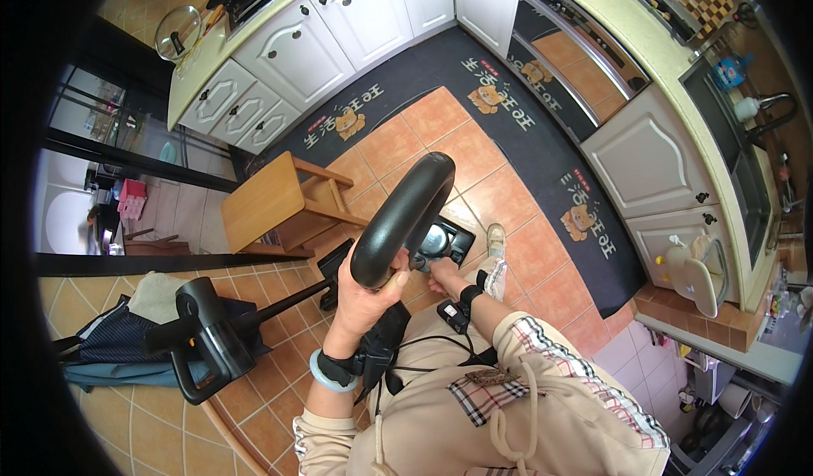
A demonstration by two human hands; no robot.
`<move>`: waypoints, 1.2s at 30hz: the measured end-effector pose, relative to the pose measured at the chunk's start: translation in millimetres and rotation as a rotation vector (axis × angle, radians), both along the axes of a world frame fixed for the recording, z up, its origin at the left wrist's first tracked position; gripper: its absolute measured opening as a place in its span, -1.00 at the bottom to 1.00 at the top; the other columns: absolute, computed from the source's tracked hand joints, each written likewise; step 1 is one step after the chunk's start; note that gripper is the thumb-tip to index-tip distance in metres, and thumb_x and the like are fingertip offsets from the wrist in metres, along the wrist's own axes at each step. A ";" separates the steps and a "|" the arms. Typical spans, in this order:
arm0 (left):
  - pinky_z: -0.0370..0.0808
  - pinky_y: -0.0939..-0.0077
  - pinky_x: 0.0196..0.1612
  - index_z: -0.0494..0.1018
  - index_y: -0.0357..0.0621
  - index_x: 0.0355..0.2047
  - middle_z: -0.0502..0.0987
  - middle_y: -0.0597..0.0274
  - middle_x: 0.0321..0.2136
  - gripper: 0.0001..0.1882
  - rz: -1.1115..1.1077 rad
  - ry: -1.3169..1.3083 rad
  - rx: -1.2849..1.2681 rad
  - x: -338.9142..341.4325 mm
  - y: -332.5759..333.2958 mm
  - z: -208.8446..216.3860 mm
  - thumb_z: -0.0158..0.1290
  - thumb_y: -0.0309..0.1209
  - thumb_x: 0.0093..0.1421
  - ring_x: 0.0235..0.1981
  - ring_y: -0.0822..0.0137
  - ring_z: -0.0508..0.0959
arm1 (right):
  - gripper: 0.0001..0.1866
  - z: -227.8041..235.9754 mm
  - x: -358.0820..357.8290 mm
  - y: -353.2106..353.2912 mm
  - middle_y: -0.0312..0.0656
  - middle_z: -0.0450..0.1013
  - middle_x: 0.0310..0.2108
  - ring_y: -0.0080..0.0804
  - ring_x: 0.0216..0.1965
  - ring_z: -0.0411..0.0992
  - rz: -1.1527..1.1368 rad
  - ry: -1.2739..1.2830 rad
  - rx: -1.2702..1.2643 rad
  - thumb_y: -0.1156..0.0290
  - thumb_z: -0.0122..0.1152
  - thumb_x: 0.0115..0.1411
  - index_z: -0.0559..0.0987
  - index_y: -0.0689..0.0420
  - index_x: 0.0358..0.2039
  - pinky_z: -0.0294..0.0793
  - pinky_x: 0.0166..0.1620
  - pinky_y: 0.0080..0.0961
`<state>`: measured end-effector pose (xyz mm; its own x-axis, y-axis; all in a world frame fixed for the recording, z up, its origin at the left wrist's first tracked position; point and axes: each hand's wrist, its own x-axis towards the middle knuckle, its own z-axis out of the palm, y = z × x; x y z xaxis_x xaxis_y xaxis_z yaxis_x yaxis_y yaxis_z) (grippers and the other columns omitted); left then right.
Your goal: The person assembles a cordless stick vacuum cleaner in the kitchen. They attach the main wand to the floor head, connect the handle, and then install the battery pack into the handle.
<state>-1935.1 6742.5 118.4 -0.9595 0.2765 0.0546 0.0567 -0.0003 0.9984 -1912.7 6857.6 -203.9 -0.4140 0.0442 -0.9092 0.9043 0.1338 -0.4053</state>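
The left hand [366, 294] closes around the black handle [405, 218], steadying it upright; the right hand [442, 274] (fingers hidden) touches the machine's base [445, 243] on the tiled floor [500, 196], grip unclear.

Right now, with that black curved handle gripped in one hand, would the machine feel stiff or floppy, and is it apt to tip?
The black curved handle looks like thick moulded plastic, so probably stiff. The left hand wraps it fully, which suggests a secure, non-slippery grip. The machine body sits low over the tiled floor while the right hand touches it, so it may need steadying.
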 end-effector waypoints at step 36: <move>0.45 0.44 -0.12 0.46 -0.24 -0.19 0.51 0.23 -0.37 -0.68 0.089 0.037 -0.085 -2.8 0.3 -10.0 0.19 -0.60 -0.01 -0.28 0.32 0.52 | -0.74 210.0 -56.5 99.9 -0.24 0.52 -0.37 -0.54 -0.32 0.52 0.072 0.646 -0.598 0.21 0.13 0.31 0.52 0.17 -0.22 0.48 -0.44 -0.67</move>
